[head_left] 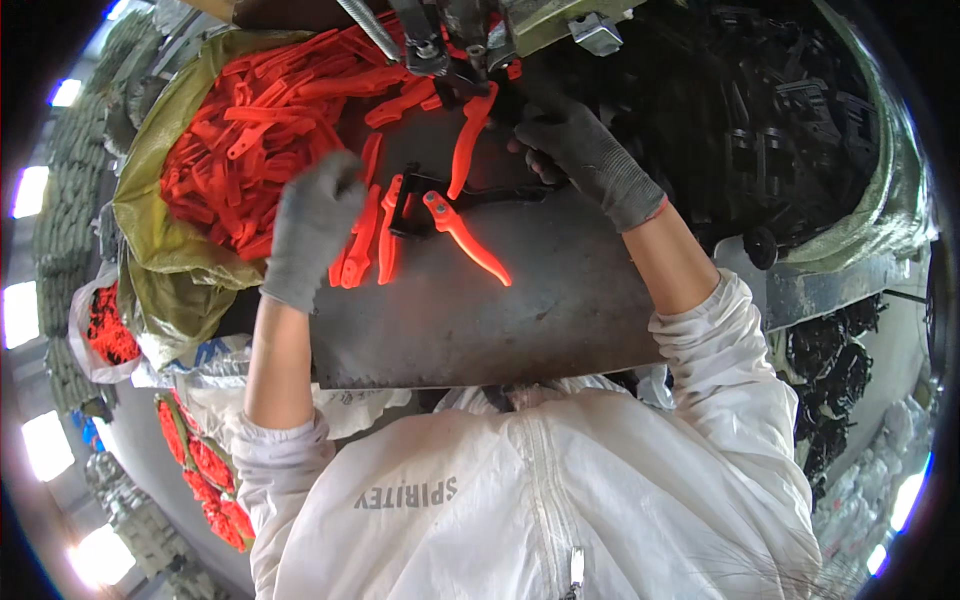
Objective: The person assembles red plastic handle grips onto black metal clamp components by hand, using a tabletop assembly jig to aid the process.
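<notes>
Reaching over orange handles (365,235), gloved left hand (312,228) fingers curled, blurred, right hand (585,150) fingers gripping black part (500,195).

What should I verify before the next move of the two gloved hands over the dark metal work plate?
1. Left hand in its grey knitted glove away from the grey metal machine head: ok.
2. Right hand away from that head: not ok, fingers close beside it.
3. Long orange plastic handle seated under the head: cannot tell.
4. Loose orange plastic handles on the dark metal work plate, beside the left hand: ok.
5. Left hand's grip: cannot tell, blurred.
</notes>
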Action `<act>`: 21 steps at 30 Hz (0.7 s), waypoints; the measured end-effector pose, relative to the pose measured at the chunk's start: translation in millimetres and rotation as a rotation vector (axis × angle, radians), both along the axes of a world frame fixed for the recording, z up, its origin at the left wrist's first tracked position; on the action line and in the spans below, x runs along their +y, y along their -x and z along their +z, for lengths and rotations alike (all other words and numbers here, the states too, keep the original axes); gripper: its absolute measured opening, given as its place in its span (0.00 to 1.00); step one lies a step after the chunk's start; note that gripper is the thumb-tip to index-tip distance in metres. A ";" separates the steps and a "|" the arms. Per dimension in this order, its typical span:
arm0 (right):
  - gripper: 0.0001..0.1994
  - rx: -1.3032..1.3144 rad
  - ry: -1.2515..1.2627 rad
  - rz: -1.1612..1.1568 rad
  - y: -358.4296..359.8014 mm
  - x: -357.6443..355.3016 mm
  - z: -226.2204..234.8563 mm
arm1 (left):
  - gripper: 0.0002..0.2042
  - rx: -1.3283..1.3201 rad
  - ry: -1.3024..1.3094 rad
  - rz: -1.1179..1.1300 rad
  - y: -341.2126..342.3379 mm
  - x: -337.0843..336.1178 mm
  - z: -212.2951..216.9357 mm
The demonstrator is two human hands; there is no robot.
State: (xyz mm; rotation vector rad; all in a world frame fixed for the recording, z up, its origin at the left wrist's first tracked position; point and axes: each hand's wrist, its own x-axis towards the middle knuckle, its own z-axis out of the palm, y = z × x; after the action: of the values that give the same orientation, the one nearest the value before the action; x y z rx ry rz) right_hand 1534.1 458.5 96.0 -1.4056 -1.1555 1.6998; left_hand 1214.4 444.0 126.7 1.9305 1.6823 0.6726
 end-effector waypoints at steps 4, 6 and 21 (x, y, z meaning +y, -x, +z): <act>0.24 -0.062 -0.148 -0.036 11.2 -11.3 5.2 | 0.27 0.502 0.080 -0.203 4.0 -41.5 -39.6; 0.26 -0.026 -0.159 -0.017 13.2 -10.4 16.2 | 0.32 0.581 0.026 -0.152 2.9 -40.6 -53.3; 0.22 -0.073 -0.097 0.066 1.5 -16.5 2.9 | 0.11 0.097 -0.241 -0.183 -21.4 -13.0 3.0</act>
State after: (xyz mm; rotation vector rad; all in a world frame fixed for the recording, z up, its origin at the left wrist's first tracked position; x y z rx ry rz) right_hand 1532.6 442.0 98.9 -1.3934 -1.3202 1.6265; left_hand 1235.9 431.0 129.7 2.2861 1.5130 0.7488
